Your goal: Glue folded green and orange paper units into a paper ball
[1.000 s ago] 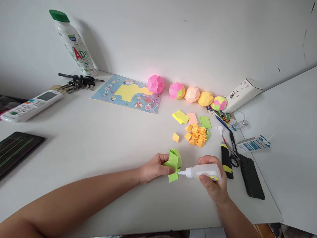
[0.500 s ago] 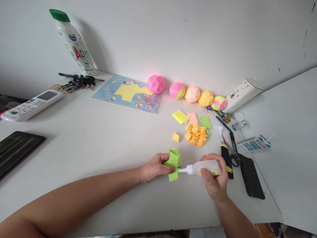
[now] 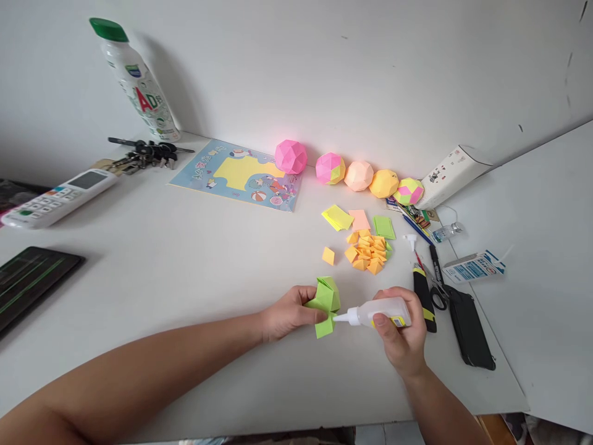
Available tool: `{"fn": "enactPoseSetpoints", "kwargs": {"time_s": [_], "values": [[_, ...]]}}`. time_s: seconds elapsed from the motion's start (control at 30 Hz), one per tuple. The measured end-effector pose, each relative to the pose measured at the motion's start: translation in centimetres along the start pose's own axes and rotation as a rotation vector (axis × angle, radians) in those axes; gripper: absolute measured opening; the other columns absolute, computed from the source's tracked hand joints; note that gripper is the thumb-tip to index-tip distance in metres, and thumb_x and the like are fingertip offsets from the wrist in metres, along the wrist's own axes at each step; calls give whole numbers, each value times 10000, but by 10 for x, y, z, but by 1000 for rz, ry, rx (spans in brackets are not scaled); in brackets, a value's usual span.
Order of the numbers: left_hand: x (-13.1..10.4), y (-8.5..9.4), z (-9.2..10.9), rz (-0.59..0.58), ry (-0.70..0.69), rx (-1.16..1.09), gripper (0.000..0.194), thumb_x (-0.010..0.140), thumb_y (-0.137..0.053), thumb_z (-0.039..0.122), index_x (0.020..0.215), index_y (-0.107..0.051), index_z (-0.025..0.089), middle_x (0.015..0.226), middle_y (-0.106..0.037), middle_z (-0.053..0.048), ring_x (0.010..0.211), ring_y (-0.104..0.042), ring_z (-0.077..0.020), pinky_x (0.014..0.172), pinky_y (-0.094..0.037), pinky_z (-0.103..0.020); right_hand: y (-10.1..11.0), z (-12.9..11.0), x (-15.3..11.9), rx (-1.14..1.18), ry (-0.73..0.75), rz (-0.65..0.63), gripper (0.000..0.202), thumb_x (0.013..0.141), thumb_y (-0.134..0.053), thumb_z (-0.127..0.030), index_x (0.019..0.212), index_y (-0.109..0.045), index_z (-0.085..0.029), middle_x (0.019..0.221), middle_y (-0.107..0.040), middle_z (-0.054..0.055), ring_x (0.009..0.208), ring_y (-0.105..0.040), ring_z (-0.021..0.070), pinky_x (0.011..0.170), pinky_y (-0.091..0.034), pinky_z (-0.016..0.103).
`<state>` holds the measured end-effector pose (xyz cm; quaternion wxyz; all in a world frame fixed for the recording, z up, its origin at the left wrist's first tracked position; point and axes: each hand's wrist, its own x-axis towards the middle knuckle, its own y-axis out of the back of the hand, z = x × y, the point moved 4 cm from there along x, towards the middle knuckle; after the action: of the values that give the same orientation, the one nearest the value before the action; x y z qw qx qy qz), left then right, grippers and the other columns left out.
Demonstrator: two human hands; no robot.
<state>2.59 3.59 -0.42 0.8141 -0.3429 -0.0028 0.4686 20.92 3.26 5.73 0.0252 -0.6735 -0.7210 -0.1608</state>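
Just beyond the hands lies a heap of folded orange paper pieces [image 3: 367,252], with one stray orange piece [image 3: 328,256] to its left and flat yellow, peach and green paper squares [image 3: 359,220] behind it. Farther off, along the wall, five folded paper balls [image 3: 359,175] sit in a row, pink at the left end. To the right of the right hand lie a black and yellow marker [image 3: 423,298], scissors [image 3: 435,287], a dark phone [image 3: 469,334] and a small blue and white carton [image 3: 472,267]. Far to the left of the left hand are a white remote [image 3: 58,199], a bunch of keys [image 3: 141,154], a tall bottle with a green cap [image 3: 134,77], a picture sheet [image 3: 238,176] and a dark tablet [image 3: 28,281]. Nothing lies between the two hands but the paper itself.

The bench [image 3: 185,266] is white and matt, set against a plain white wall; a second white surface adjoins it on the right.

The left hand [image 3: 287,314] pinches a green folded paper piece [image 3: 325,305] between thumb and fingers, holding it just above the bench. The piece is lime green, creased into several flaps, one hanging low. The right hand [image 3: 401,330] is wrapped around a small clear glue bottle [image 3: 377,313], held sideways, its white nozzle at the paper's lower flap; it seems to touch, though the contact is too small to be sure.
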Motion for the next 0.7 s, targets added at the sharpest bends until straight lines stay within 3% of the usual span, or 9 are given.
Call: {"fn": "enactPoseSetpoints", "kwargs": {"time_s": [0.7], "values": [[0, 0, 0, -11, -16, 25, 182, 608, -683, 209, 774, -667, 135, 700, -602, -8, 671, -536, -145, 668, -418, -278, 0, 4, -1, -14, -7, 25, 307, 766, -680, -328, 989, -489, -236, 764, -550, 7, 591, -517, 147, 501, -430, 265]]}}
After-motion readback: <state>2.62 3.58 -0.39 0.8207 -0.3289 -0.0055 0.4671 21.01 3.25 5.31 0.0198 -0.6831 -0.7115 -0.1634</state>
